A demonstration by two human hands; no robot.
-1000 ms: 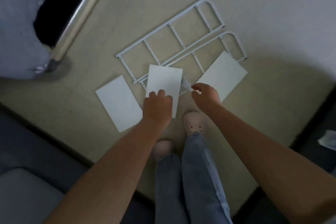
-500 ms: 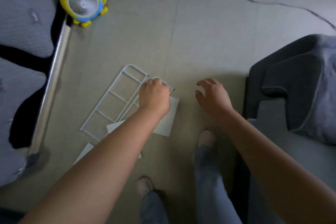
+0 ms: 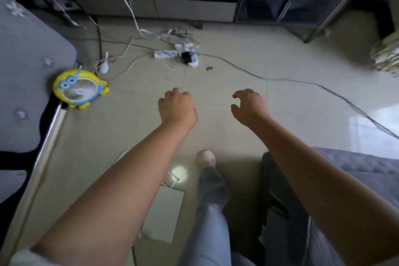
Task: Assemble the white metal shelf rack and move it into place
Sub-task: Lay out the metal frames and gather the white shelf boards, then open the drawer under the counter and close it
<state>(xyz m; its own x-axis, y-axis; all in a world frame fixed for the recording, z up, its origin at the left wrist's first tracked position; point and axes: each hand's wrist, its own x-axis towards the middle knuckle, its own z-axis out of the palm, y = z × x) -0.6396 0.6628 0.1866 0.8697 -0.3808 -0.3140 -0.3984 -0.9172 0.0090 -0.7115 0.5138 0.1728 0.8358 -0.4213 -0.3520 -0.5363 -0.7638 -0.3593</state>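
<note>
White shelf panel (image 3: 166, 216) lies near the shoe (image 3: 206, 158), left hand (image 3: 177, 108) and right hand (image 3: 248, 108) loosely curled, holding nothing; better stoop and grip its long edges evenly.

Left grip (image 3: 177, 108) and right grip (image 3: 250, 108) loosely curled, white shelf panel (image 3: 164, 214) on floor (image 3: 237, 80)
</note>
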